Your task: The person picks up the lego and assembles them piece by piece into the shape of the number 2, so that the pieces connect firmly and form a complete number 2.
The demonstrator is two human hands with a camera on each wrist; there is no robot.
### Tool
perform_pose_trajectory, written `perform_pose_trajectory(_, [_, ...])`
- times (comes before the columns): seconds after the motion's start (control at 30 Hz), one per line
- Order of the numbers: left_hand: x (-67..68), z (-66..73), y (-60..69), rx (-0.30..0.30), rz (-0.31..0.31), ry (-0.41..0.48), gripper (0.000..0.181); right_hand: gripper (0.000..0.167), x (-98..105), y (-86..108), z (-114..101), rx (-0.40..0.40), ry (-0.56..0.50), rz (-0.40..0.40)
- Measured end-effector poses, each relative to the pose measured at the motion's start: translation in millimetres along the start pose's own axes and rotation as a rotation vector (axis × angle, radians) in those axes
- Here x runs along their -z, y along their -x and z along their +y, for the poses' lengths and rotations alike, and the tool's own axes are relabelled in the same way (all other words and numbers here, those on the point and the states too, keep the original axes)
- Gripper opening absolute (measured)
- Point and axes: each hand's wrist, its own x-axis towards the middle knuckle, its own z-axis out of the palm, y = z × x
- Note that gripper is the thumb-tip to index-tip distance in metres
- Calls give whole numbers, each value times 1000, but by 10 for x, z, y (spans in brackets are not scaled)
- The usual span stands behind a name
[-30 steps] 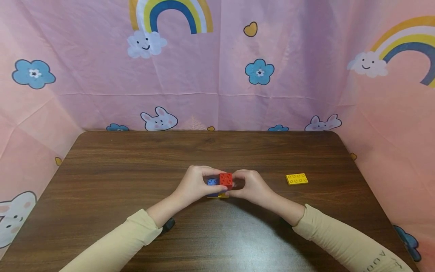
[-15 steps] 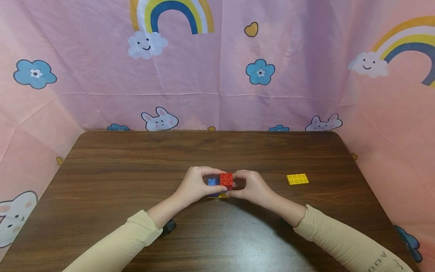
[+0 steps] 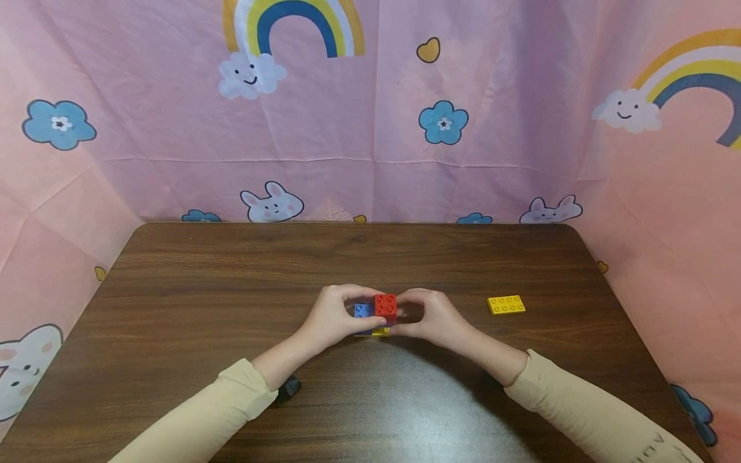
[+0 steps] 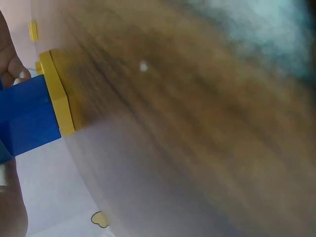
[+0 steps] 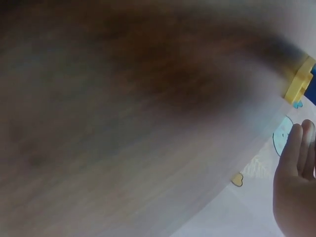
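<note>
At the middle of the table, my left hand (image 3: pixel 327 319) pinches a small stack from its left side, thumb in front and fingers behind. The stack has a red brick (image 3: pixel 384 303) on top at the right, blue (image 3: pixel 363 310) beneath it and to the left, and a yellow plate (image 3: pixel 381 332) at the bottom. The left wrist view shows the blue side (image 4: pixel 29 118) above the yellow base (image 4: pixel 58 94). My right hand (image 3: pixel 440 318) is just right of the stack, thumb and fingers apart. In the right wrist view its fingers (image 5: pixel 294 148) look fairly straight, beside the stack.
A loose yellow plate (image 3: pixel 506 305) with studs lies on the brown table (image 3: pixel 231 270), to the right of my right hand. A dark object (image 3: pixel 289 388) shows beside my left wrist. Patterned pink cloth (image 3: pixel 324 128) hangs behind the table and along both sides.
My right hand has shifted slightly right, with its thumb a little farther from the stack. My left hand and the bricks have hardly moved.
</note>
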Motion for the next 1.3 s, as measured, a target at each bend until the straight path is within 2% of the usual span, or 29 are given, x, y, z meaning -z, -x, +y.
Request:
perform_pose_trajectory(0.2, [-6, -13, 1, 1, 3, -1, 37, 41, 102, 25, 1, -4, -58, 9])
perform_pose_trajectory(0.43, [-12, -16, 0, 10, 9, -17, 37, 42, 265, 52, -33, -67, -99, 25])
perform_pose_trajectory(0.53, [-10, -7, 2, 21, 12, -24, 38, 43, 337, 62, -13, -68, -112, 37])
perform_pose_trajectory(0.8, [-3, -8, 13, 36, 11, -36, 39, 43, 500, 76, 77, -21, -122, 85])
perform_pose_trajectory(1.03, [-7, -19, 13, 43, 12, -33, 39, 42, 696, 128, 119, -31, -145, 129])
perform_pose_trajectory(1.3, [-7, -7, 14, 55, 6, -10, 39, 38, 909, 210, 209, -76, -232, 201])
